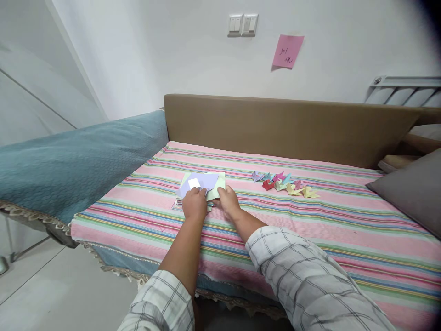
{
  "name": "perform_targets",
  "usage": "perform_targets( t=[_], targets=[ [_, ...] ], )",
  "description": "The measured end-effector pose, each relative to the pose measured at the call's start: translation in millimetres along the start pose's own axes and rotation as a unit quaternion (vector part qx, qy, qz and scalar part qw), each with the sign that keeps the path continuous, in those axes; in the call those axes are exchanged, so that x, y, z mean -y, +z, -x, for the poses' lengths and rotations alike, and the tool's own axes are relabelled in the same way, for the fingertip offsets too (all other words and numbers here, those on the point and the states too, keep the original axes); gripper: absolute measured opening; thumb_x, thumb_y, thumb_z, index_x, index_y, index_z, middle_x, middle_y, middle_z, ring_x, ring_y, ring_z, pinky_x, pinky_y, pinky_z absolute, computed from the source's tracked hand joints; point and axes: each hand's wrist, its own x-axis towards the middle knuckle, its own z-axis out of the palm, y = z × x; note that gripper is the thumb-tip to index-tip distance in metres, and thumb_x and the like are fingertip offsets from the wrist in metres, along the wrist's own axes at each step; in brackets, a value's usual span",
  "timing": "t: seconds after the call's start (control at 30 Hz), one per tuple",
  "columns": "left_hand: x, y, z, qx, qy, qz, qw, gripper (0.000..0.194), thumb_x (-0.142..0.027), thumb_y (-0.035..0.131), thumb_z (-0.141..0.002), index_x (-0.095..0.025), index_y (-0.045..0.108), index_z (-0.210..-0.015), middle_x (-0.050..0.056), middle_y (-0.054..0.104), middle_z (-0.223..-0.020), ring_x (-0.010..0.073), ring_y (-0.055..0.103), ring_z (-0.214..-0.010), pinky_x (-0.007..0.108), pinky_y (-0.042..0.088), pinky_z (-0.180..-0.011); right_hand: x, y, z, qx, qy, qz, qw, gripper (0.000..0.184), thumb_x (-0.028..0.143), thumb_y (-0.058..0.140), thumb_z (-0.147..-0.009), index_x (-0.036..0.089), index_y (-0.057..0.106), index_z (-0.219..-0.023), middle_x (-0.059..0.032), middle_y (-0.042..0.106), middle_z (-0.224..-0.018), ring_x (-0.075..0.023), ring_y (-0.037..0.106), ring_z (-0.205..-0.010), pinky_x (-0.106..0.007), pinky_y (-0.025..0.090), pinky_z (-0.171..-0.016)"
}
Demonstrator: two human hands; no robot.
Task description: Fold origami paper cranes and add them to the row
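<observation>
A pale green paper sheet [221, 180] and a purple paper sheet [209, 178] overlap on top of a stack of coloured paper [178, 203] on the sofa. A small white piece [194, 183] lies over the purple one. My left hand [195, 203] is closed at the near edge of the sheets, its thumb on the purple paper; its other fingertips are hidden. With thumb above and fingers below, my right hand [228, 201] pinches the green sheet at its right corner.
Several folded paper figures [279, 182] in mixed colours sit in two rows to the right. Beneath everything is a striped cover [296, 216]. A grey cushion [409, 184] rests at the far right, a blue-covered armrest [86, 156] at the left, and a brown backrest [275, 128] behind.
</observation>
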Motion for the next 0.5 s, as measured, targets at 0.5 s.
perform_targets(
  t=[0.5],
  targets=[
    [-2.0, -3.0, -5.0, -0.012, -0.002, 0.013, 1.000, 0.033, -0.018, 0.046, -0.083, -0.024, 0.065, -0.109, 0.009, 0.061, -0.099, 0.0237, 0.055, -0.091, 0.031, 0.039, -0.069, 32.1, -74.2, 22.2, -0.098, 0.042, -0.069, 0.992, 0.015, 0.026, 0.050, -0.062, 0.022, 0.047, -0.076, 0.0043, 0.059, -0.067, -0.0121, 0.059, -0.062, -0.022, 0.052, -0.051]
  ],
)
